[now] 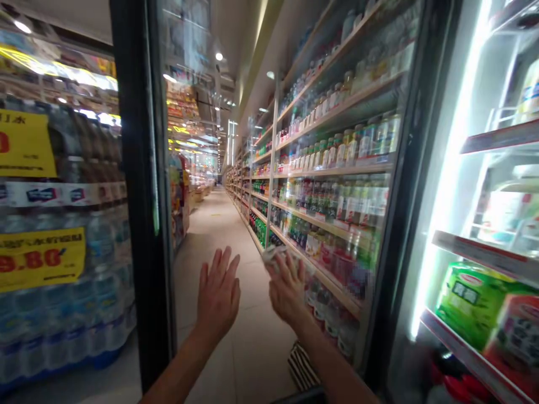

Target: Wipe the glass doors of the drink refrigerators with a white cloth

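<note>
My left hand (pixel 218 294) is held up in front of the glass door (pixel 236 348), palm forward and fingers stretched out. It holds nothing; whether it touches the pane I cannot tell. To its right, my right hand (pixel 288 289) has a pale, crumpled cloth (pixel 273 253) under its fingers, at the glass. The fingers hide much of the cloth. Dark frame edges border the pane, the left one (pixel 141 196) upright and the right one (pixel 404 185) leaning.
On the right, a lit cooler shelf (pixel 467 353) carries a green package (pixel 471 297). Stacked bottles (pixel 101 292) with yellow price signs (pixel 42 258) stand at left. An aisle floor (pixel 210 219) and long drink shelves (pixel 332 168) show in the glass. Striped fabric (pixel 301 367) appears low down.
</note>
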A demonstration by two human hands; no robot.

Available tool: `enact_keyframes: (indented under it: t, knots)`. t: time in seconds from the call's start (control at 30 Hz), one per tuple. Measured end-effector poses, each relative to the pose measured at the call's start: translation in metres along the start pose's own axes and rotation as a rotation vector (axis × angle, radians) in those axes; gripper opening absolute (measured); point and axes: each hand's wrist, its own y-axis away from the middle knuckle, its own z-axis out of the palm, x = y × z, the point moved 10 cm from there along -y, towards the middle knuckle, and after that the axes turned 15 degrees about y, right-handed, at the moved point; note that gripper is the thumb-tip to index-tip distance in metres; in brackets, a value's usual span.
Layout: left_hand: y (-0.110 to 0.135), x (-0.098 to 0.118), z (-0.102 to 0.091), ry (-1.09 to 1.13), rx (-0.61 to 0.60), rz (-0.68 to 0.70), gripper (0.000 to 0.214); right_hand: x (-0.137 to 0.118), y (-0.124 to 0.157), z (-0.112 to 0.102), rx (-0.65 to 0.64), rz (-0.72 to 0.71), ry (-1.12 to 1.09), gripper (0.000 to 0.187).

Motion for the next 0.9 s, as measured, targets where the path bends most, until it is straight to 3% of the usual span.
enact_keyframes:
  t: [0.07,0.13,0.17,0.27,0.33,0.4,0.47,0.53,0.6,0.73,0.8,0.9]
  knots:
    - [0.014,-0.005,-0.008,-0.005,0.002,-0.019,0.060,0.032,0.000,-0.005,0.071,0.274,0.052,0.059]
    - [0.025,-0.009,-0.016,-0.017,0.009,-0.031,0.061,0.038,0.007,-0.002,0.062,0.394,0.060,0.058]
    - [0.029,-0.011,-0.019,-0.022,0.010,-0.038,0.061,0.024,0.011,0.004,0.011,0.337,0.037,0.058]
    - [0.038,-0.017,-0.028,-0.032,0.010,-0.076,0.062,-0.056,0.034,0.021,-0.176,-0.116,-0.096,0.053]
    - [0.044,-0.022,-0.034,-0.037,0.021,-0.109,0.061,-0.091,0.046,0.021,-0.221,-0.330,-0.164,0.048]
    - [0.049,-0.026,-0.038,-0.032,0.027,-0.132,0.062,-0.088,0.028,0.017,-0.191,-0.291,-0.151,0.047]
    - [0.054,-0.029,-0.041,-0.017,0.032,-0.145,0.062,-0.062,-0.005,0.013,-0.138,-0.078,-0.082,0.048]
    - [0.057,-0.029,-0.044,-0.002,0.041,-0.145,0.063,-0.053,-0.027,0.011,-0.126,0.015,-0.054,0.049]
    - [0.059,-0.029,-0.047,0.021,0.038,-0.149,0.063,-0.075,-0.024,0.011,-0.168,-0.123,-0.095,0.050]
    - [0.066,-0.031,-0.052,0.073,0.032,-0.180,0.063,-0.134,0.036,0.013,-0.306,-0.541,-0.212,0.048]
    - [0.071,-0.030,-0.053,0.083,0.022,-0.183,0.063,-0.136,0.042,0.015,-0.330,-0.549,-0.213,0.047]
    - [0.076,-0.029,-0.049,0.097,0.008,-0.198,0.063,-0.106,0.004,0.015,-0.254,-0.285,-0.123,0.046]
